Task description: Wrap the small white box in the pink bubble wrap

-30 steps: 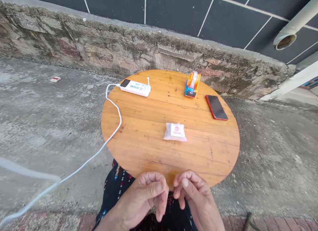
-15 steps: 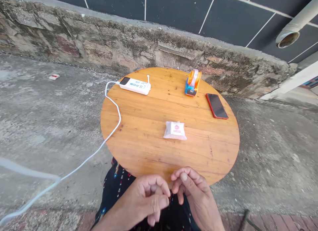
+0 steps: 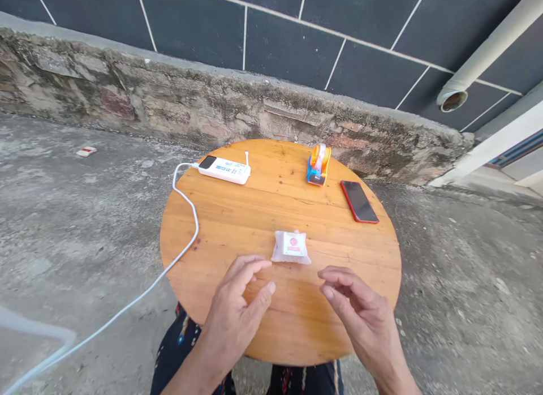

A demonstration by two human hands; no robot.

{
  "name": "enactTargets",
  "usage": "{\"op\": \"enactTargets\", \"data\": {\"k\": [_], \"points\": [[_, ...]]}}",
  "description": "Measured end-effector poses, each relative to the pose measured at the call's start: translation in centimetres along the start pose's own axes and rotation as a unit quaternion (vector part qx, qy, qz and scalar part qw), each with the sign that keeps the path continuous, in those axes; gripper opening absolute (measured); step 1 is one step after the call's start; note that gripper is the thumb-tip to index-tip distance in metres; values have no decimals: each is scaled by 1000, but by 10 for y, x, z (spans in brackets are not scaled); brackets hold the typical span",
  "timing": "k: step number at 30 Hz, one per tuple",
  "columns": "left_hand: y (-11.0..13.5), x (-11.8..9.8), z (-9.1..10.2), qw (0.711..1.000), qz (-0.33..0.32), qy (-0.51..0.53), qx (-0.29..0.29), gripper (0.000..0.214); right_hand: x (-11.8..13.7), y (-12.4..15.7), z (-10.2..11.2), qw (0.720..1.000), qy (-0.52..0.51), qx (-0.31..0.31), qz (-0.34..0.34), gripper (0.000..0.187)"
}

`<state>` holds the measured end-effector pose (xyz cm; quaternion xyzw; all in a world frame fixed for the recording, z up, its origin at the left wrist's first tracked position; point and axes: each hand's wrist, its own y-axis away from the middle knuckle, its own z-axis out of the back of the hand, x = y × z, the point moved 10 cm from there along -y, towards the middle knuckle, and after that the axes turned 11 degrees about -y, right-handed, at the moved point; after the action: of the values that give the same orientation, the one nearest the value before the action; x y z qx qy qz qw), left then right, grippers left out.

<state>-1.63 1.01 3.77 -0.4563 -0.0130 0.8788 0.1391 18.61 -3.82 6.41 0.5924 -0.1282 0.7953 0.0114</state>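
A small white packet (image 3: 291,247) with a red round mark lies near the middle of a round wooden table (image 3: 237,225). My left hand (image 3: 237,310) hovers over the table just left of and below the packet, fingers loosely curved and apart, holding nothing. My right hand (image 3: 360,316) hovers to the right of and below the packet, fingers also bent and apart, empty. Neither hand touches the packet.
A white power strip (image 3: 224,170) with a white cable (image 3: 186,214) sits at the table's far left. An orange and blue tape dispenser (image 3: 318,164) and a red-edged phone (image 3: 358,201) lie at the far right. A stone ledge, dark tiled wall and a pipe (image 3: 475,67) stand behind.
Both hands have moved from my lap, where their fingertips met, up over the table and apart, towards the packet. The view has tilted up a little.
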Motion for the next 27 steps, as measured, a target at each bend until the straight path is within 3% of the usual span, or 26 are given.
{"op": "enactTargets", "data": {"k": [4,9,15,21,24,27], "points": [[-24,-6,-12,999,-13,-36,-30,40,20,-45,-13,986,89,59,131,14],[-47,-7,-27,998,-17,-57,-36,47,24,-75,-37,959,166,122,195,18],[-58,-1,-36,998,-2,-52,-39,47,28,-82,-53,916,287,140,242,15],[-60,2,-40,998,13,-46,-37,47,29,-82,-58,889,328,140,287,17],[-59,3,-39,998,8,-38,-46,46,28,-83,-60,884,328,141,302,18],[-58,3,-40,998,4,-28,-49,45,25,-88,-61,897,303,138,291,16]]}}
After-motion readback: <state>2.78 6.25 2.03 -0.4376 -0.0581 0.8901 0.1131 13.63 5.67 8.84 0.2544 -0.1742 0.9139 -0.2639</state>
